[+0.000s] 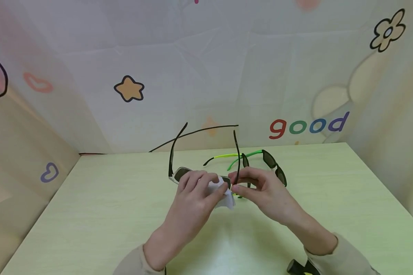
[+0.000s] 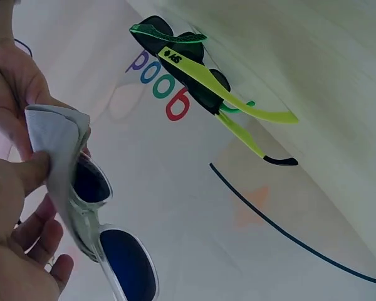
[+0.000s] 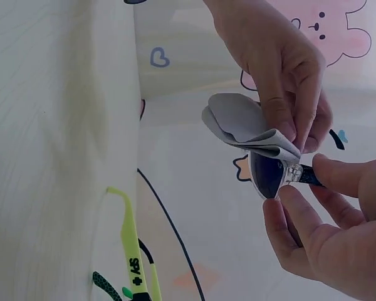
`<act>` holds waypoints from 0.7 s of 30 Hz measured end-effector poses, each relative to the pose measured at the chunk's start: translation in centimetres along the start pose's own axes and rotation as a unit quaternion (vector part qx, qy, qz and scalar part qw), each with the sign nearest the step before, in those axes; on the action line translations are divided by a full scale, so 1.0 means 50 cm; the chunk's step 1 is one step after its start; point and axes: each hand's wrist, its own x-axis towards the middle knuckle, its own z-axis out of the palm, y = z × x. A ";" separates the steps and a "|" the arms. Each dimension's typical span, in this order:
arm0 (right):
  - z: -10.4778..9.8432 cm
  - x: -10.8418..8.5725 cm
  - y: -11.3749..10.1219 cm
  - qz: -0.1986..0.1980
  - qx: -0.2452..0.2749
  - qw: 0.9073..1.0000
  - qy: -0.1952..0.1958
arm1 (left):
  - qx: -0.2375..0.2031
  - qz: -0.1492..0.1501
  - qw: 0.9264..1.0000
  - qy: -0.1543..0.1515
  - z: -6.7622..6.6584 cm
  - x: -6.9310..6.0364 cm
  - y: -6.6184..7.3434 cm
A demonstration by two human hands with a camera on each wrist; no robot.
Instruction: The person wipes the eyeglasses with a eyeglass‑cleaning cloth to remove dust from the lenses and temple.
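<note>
Clear-framed sunglasses (image 2: 128, 260) with dark lenses and black temples are held up above the table between both hands. My left hand (image 1: 194, 198) pinches a folded light grey cloth (image 3: 238, 119) over one lens, thumb on the near side. At the hinge end, my right hand (image 1: 266, 193) grips the frame by the temple between thumb and fingers, as the right wrist view shows. In the left wrist view the cloth (image 2: 59, 144) covers part of the frame near the right hand.
Behind the hands, yellow-green sunglasses (image 2: 207, 81) and green sunglasses (image 1: 269, 158) stand close together on the pale table (image 1: 106, 214). A black object (image 1: 296, 266) lies by the right sleeve at the front. A printed curtain (image 1: 206, 76) hangs along the table's back edge.
</note>
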 end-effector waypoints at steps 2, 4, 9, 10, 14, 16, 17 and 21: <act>0.000 0.000 0.000 0.004 -0.002 1.000 0.007 | 0.022 0.002 1.000 -0.010 -0.002 -0.001 0.002; 0.001 -0.001 0.000 0.009 -0.003 1.000 0.013 | 0.024 0.003 1.000 -0.011 -0.004 -0.002 0.003; 0.001 0.000 -0.004 0.011 -0.001 1.000 0.022 | 0.019 0.005 1.000 0.006 -0.006 -0.003 0.005; 0.002 0.000 -0.004 0.011 -0.001 1.000 0.023 | 0.019 0.004 1.000 0.006 -0.007 -0.003 0.006; 0.002 0.000 -0.006 0.006 0.002 1.000 0.020 | 0.021 0.003 1.000 -0.006 -0.008 -0.006 0.009; 0.002 0.001 -0.006 0.002 0.000 1.000 0.017 | 0.031 0.008 0.999 -0.013 -0.008 -0.007 0.010; 0.002 0.001 -0.006 -0.001 0.000 1.000 0.015 | 0.035 0.011 0.999 -0.016 -0.008 -0.008 0.010; 0.002 0.001 -0.007 -0.011 -0.009 1.000 0.014 | 0.043 0.013 0.998 -0.037 -0.011 -0.007 0.014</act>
